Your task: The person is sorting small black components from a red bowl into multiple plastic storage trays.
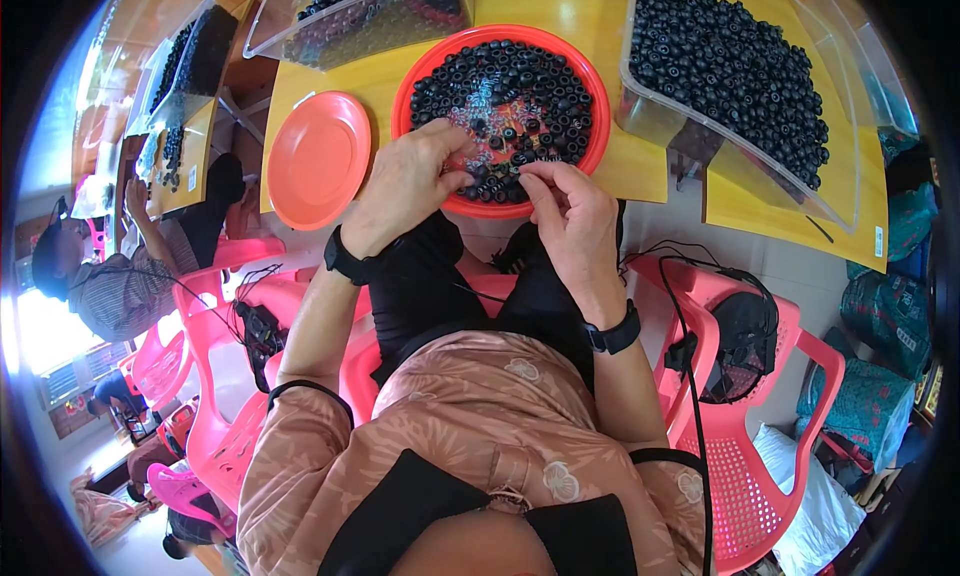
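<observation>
Yellow table [640, 166], red bowl [598, 106] of black rings [500, 86]. Left hand [405, 186] fingers curled into rings; right hand [570, 211] pinches one. Best: pinch light, single piece, over bowl.

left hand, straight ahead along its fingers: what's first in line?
The left hand points up and right, fingertips already over the red bowl. The first thing it would likely meet is the heap of small black rings inside, though its height above them is unclear.

An empty orange plate [318, 159] sits near my counter's [640, 166] left edge. A clear bin of black beads [735, 71] fills the right side, and another clear bin [360, 11] sits at the far edge. Beside me stands a pink plastic chair [745, 416], black cables draped over it. On my left, another person [120, 276] works at a separate yellow table [185, 176].
</observation>
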The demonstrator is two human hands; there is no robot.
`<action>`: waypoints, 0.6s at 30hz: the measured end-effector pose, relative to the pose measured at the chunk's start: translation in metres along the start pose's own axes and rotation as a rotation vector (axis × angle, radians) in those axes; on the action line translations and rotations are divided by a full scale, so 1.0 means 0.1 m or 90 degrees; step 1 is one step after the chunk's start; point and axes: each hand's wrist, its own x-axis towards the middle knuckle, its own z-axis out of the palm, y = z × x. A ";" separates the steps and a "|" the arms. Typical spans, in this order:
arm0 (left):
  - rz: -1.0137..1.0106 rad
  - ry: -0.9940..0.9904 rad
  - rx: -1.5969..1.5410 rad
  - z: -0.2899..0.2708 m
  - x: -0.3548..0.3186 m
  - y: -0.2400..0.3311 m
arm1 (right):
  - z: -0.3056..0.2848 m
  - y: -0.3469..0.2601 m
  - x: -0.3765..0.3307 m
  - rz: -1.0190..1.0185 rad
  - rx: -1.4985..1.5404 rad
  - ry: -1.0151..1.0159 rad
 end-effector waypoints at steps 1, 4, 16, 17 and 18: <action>0.000 -0.008 -0.010 0.00 0.00 0.00 | 0.00 -0.01 0.00 -0.003 -0.002 -0.002; -0.016 0.028 0.020 0.07 0.08 -0.07 | 0.01 -0.01 0.01 -0.008 -0.006 -0.005; -0.051 0.117 0.019 0.05 0.05 -0.14 | 0.03 0.03 -0.01 -0.029 -0.014 -0.002; -0.052 0.117 0.020 0.03 0.03 -0.17 | 0.03 0.03 -0.01 -0.030 -0.013 -0.003; -0.071 0.121 0.021 0.01 0.02 -0.19 | 0.02 0.03 0.00 -0.028 -0.017 -0.005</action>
